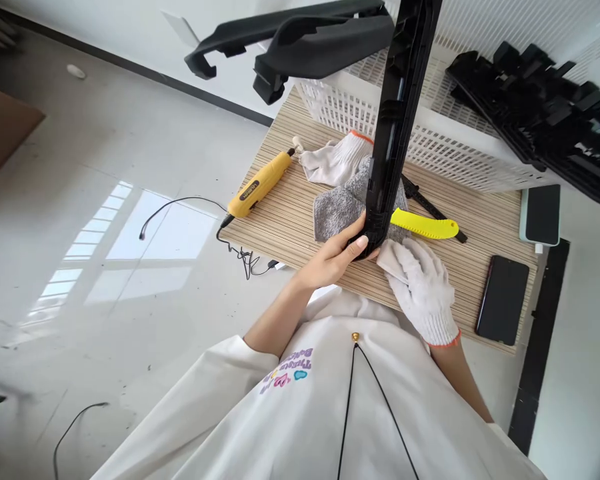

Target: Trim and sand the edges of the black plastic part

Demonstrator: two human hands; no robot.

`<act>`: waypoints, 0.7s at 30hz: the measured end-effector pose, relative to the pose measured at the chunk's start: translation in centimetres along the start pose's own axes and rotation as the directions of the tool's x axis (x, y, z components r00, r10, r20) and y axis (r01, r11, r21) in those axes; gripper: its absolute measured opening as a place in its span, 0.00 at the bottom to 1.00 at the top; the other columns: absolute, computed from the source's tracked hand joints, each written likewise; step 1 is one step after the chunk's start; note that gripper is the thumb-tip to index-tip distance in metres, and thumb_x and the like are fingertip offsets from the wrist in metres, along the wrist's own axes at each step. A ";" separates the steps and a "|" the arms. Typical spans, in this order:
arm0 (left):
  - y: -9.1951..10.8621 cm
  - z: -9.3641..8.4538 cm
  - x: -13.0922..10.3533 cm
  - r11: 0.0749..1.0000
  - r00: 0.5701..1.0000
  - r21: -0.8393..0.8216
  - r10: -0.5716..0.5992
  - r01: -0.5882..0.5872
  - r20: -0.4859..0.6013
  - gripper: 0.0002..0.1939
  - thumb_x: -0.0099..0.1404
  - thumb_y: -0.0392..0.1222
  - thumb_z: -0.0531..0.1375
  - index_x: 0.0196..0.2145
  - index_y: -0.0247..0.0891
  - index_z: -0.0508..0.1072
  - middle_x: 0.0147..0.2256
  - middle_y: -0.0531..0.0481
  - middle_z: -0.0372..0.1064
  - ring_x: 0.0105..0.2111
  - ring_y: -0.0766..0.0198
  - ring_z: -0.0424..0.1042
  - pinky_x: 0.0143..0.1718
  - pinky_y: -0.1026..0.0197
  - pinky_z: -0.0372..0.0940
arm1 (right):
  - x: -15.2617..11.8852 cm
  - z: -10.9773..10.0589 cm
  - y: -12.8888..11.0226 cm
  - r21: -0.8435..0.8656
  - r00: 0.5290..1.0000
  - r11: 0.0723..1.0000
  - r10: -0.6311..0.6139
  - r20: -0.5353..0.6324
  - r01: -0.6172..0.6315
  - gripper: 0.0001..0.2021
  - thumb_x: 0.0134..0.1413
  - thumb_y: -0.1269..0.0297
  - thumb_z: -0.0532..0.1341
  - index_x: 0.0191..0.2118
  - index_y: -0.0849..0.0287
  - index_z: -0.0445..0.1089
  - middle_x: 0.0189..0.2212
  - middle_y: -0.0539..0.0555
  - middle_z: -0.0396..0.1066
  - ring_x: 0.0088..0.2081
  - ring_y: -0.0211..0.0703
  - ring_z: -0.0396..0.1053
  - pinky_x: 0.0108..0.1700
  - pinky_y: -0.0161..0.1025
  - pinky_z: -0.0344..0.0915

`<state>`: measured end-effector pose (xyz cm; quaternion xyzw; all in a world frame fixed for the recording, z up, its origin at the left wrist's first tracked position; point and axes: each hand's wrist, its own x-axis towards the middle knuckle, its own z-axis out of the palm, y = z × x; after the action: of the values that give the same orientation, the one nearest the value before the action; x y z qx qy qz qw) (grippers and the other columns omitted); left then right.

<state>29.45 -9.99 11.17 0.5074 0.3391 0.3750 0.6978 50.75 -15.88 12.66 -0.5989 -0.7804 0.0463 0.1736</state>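
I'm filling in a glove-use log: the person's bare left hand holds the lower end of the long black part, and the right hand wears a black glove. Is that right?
Not quite: the glove on the right hand is white, as the head view shows. The bare left hand does hold the long black part by its lower end.

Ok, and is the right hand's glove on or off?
On. The white glove covers the right hand, with bare forearm beyond its orange-edged cuff.

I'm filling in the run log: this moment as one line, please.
left hand: bare, holding long black part by its near end | right hand: gloved, close to that end | tabletop: grey cloth, yellow power tool
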 end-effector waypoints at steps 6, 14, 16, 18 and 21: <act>0.3 -0.5 0.2 0.989 0.999 0.141 0.029 -0.032 0.025 0.42 0.67 0.57 0.60 0.71 0.43 0.50 0.61 0.42 0.67 0.56 0.50 0.72 0.58 0.47 0.68 | -0.3 0.0 0.2 0.279 0.975 0.947 0.196 -0.108 -0.160 0.33 0.65 0.54 0.55 0.71 0.55 0.48 0.48 0.62 0.71 0.46 0.55 0.73 0.43 0.51 0.74; -0.4 -1.1 0.2 0.929 0.981 0.328 0.126 -0.170 0.150 0.50 0.62 0.53 0.66 0.73 0.43 0.43 0.73 0.44 0.42 0.72 0.45 0.42 0.72 0.45 0.43 | 1.0 0.7 -2.4 0.199 0.999 0.980 0.002 -0.054 0.009 0.32 0.58 0.50 0.63 0.67 0.46 0.60 0.51 0.57 0.67 0.47 0.51 0.72 0.44 0.45 0.75; -0.4 -1.2 0.3 0.914 0.973 0.357 0.132 -0.194 0.190 0.52 0.61 0.52 0.67 0.73 0.44 0.41 0.73 0.45 0.40 0.73 0.46 0.40 0.72 0.45 0.40 | 1.1 0.7 -2.6 0.186 0.999 0.982 -0.036 -0.019 0.039 0.30 0.56 0.50 0.65 0.63 0.43 0.65 0.52 0.56 0.67 0.49 0.52 0.72 0.47 0.46 0.74; -0.4 -1.3 0.3 0.900 0.970 0.384 0.137 -0.206 0.200 0.52 0.63 0.51 0.65 0.73 0.43 0.39 0.73 0.44 0.38 0.73 0.47 0.40 0.72 0.45 0.40 | 1.1 0.6 -2.5 0.173 0.998 0.985 0.025 -0.061 -0.014 0.28 0.56 0.52 0.66 0.62 0.43 0.66 0.53 0.56 0.66 0.51 0.53 0.71 0.48 0.47 0.74; -0.3 -1.3 0.3 0.887 0.966 0.408 0.135 -0.218 0.222 0.52 0.63 0.51 0.65 0.73 0.42 0.37 0.74 0.43 0.36 0.72 0.47 0.41 0.72 0.47 0.42 | 1.1 0.6 -2.3 0.173 0.998 0.985 0.004 -0.059 0.006 0.26 0.56 0.51 0.66 0.60 0.44 0.68 0.54 0.56 0.66 0.52 0.53 0.71 0.49 0.47 0.74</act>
<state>28.59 -9.19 10.48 0.7102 0.2981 0.3040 0.5606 48.20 -15.39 12.94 -0.5822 -0.7683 0.0961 0.2480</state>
